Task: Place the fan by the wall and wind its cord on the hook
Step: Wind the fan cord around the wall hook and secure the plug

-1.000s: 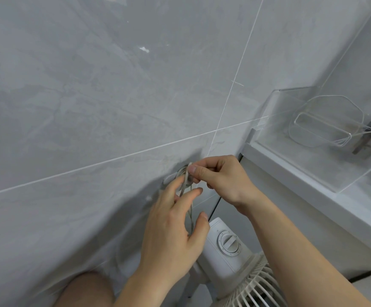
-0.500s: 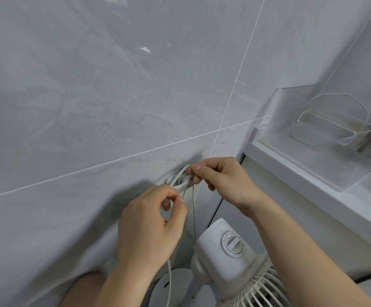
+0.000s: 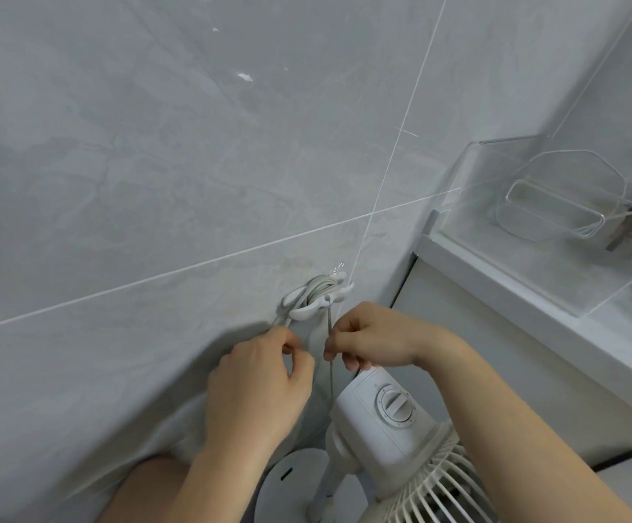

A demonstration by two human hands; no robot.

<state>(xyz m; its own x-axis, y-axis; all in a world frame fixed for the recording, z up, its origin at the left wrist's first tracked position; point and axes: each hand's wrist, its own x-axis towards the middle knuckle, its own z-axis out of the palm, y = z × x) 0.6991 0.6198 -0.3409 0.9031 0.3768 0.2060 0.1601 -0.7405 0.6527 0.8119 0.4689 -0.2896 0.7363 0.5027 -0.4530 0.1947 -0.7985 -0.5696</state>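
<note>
A white fan (image 3: 389, 420) with a round dial stands on its round base close to the grey tiled wall, below my hands. Its pale cord (image 3: 316, 290) is looped several times around a white hook (image 3: 306, 309) stuck on the wall. My left hand (image 3: 257, 386) sits just below the hook's left end, fingers curled, pinching a strand that comes down from the loops. To its right, my right hand (image 3: 374, 339) pinches another strand of cord that hangs straight down from the hook toward the fan.
A white counter ledge (image 3: 533, 300) juts out at the right, carrying a clear acrylic box (image 3: 514, 220) with thin white wire inside. A knee (image 3: 148, 488) shows at the bottom left. The fan's grille (image 3: 438, 492) is under my right forearm.
Both hands dropped from the hook to just below it, uncovering the wound loops. The right hand now pinches the hanging strand lower down; the left shifted down beside it.
</note>
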